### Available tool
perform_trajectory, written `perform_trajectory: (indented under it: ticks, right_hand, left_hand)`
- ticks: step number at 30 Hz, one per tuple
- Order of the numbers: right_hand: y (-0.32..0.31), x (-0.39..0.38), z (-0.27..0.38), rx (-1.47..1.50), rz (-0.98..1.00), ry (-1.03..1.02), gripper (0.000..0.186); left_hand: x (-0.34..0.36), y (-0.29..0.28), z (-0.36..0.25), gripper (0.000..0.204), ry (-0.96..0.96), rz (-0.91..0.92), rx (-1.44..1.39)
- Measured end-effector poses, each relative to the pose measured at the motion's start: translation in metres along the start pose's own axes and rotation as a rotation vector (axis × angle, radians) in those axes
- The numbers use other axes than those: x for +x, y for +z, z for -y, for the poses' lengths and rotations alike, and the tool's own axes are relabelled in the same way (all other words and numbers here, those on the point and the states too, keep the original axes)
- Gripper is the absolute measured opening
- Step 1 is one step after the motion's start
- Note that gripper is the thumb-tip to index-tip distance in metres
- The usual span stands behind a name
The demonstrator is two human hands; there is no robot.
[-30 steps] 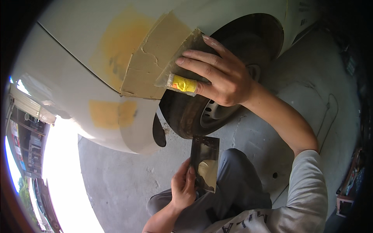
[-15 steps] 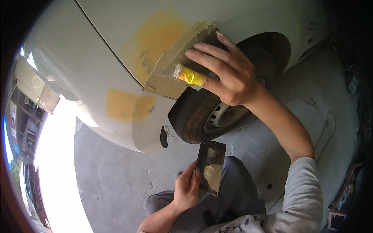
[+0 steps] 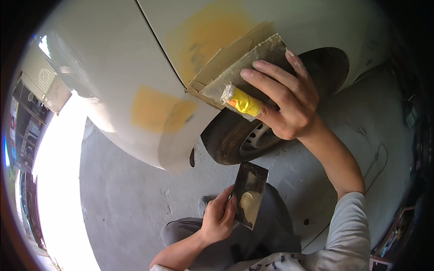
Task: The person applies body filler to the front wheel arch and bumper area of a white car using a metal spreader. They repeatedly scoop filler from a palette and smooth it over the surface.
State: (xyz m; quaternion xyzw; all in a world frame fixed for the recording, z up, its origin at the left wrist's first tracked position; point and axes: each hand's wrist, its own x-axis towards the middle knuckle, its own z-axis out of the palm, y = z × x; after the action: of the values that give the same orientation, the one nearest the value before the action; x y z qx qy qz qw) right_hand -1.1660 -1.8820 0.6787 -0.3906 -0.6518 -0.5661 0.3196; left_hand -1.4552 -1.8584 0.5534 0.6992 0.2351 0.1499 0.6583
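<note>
Your right hand point(image 3: 294, 106) is clamped on the spreader point(image 3: 270, 51), against putty point(image 3: 226, 61) on the car point(image 3: 108, 81); uneven pressure could leave ridges. Your left hand point(image 3: 219, 217) grips the plate point(image 3: 254, 174); tipping it too far could let its paste point(image 3: 248, 202) slide off

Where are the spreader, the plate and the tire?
Spreader point(image 3: 239, 73): head view, on its exposed face.
Plate point(image 3: 252, 177): head view, on its dark upper part.
Tire point(image 3: 220, 136): head view, on its dark outer surface.
</note>
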Motion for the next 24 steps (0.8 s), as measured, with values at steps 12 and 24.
perform_trajectory:
  ticks: [12, 24]
  right_hand:
    - [0.007, -0.005, 0.002, -0.025, 0.119, -0.04, 0.021]
    - [-0.13, -0.044, 0.046, 0.651, 0.594, 0.57, 0.031]
  left_hand:
    - [0.0, -0.001, -0.007, 0.037, -0.007, -0.001, 0.032]
    - [0.002, 0.009, -0.037, 0.044, 0.305, -0.145, -0.11]
